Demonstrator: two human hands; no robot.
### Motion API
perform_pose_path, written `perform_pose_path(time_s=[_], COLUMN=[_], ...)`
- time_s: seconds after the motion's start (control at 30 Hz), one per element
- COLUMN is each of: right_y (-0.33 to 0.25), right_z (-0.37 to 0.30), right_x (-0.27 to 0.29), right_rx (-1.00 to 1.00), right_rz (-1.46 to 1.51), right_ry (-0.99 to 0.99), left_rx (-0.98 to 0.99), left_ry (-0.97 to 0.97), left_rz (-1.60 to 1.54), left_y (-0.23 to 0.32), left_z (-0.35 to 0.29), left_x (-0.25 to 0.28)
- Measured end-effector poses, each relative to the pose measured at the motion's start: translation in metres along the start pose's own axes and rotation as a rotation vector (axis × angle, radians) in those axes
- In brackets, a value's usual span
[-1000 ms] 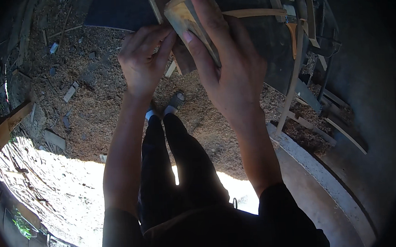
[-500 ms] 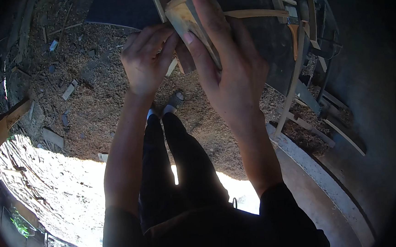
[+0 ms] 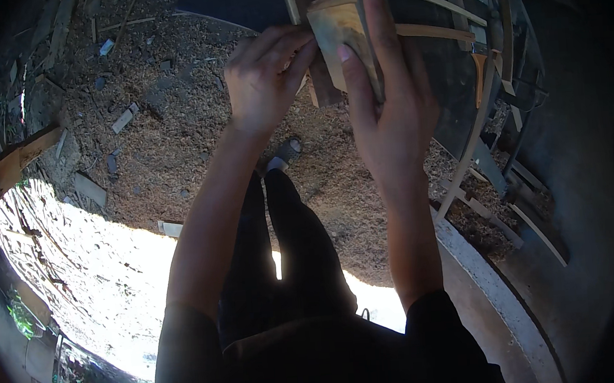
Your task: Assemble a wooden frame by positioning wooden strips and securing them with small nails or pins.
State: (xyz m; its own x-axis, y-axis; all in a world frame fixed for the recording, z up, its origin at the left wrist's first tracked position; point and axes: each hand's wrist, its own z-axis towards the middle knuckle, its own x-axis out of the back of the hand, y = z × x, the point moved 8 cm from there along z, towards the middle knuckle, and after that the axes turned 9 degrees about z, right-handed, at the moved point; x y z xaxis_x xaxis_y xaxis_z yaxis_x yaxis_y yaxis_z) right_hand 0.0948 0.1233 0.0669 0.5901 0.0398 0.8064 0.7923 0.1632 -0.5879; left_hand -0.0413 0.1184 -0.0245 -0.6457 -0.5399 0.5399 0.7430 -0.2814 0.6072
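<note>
In my right hand [image 3: 400, 114] is a worn, pale wooden block [image 3: 339, 36], with the thumb flat on its near face and the index finger stretched along its right side. My left hand [image 3: 262, 77] is closed just left of the block, its fingertips pinched together by the block's left edge. Whatever those fingertips hold is hidden. Behind both hands, a dark wooden strip [image 3: 324, 87] sticks out toward me past the edge of a dark work surface [image 3: 233, 4].
Curved wooden strips [image 3: 435, 33] lie on the dark surface to the right, near an orange-handled brush [image 3: 480, 76]. Wood shavings and offcuts [image 3: 125, 117] litter the ground. A pale concrete ledge [image 3: 487, 278] curves along the lower right. Bright sunlight covers the lower left ground.
The whole view has shifted, so hands, block and ground appear farther right. The block looks slightly more upright. Both hands keep nearly the same grip.
</note>
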Motion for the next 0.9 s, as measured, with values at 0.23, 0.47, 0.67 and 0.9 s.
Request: perform_pose_path(time_s=[0.23,0.47,0.67,0.9], right_y=[-0.007,-0.023,-0.05,-0.02], right_z=[-0.008,-0.006,-0.003,-0.001], right_x=[0.021,0.014,0.074,0.002], right_rx=[0.277,0.427,0.242,0.405], right_rz=[0.328,0.04,0.274,-0.037], right_ry=[0.214,0.046,0.502,0.177], left_rx=[0.084,0.128,0.101,0.056], left_ry=[-0.098,-0.119,-0.121,-0.137], left_rz=[-0.141,-0.264,-0.274,-0.216], left_y=[-0.013,-0.017,-0.022,-0.017], left_z=[0.008,0.003,0.002,0.007], left_x=[0.009,0.005,0.0,0.004])
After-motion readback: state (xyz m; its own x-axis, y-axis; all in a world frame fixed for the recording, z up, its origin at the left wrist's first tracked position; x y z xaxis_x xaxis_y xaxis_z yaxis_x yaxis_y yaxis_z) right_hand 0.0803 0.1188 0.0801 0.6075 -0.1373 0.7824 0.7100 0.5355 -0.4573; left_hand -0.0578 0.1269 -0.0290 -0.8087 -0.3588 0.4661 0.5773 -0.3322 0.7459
